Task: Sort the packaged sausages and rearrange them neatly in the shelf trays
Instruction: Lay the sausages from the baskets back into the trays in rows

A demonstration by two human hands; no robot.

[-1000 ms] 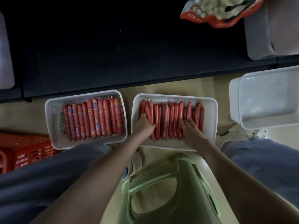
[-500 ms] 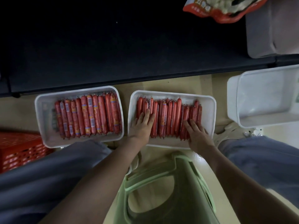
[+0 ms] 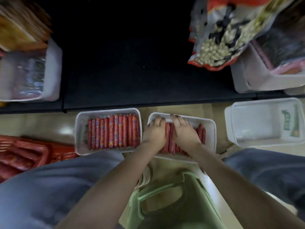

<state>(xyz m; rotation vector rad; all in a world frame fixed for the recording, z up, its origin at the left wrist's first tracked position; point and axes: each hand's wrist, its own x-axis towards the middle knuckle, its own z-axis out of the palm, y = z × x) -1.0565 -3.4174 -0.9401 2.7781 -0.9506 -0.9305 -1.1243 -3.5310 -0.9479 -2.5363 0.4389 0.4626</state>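
The fingers (image 3: 157, 120) of the left hand (image 3: 155, 132) are stretched out straight and laid flat on the red sausages (image 3: 202, 134) in the right tray (image 3: 212, 129), with nothing gripped; their tips are seen at the tray's far wall. The fingers (image 3: 179, 119) of the right hand (image 3: 185, 132) are laid in the same flat way just to the right, pressed on the same layer, and nothing is held. Between and beside the two hands the sausages are seen lying side by side, running near to far. At the far left a white bin (image 3: 53, 71) of blurred packets is set on the dark shelf (image 3: 132, 71). Nearer, at the left edge, a red basket (image 3: 24, 154) is seen on the pale floor. To its right the left tray (image 3: 79, 129) is placed on the floor just near of the shelf edge, and a neat row of sausages (image 3: 113, 133) is held in it, apart from both hands. The right tray is set just beside it; whether the rims touch cannot be told. Nearest the person, a green plastic stool (image 3: 173, 204) is seen between grey trouser legs (image 3: 49, 187). Farther right a white tub (image 3: 264, 126) with a green label is placed on the floor, and beyond it a printed snack bag (image 3: 219, 38) is seen on the shelf.
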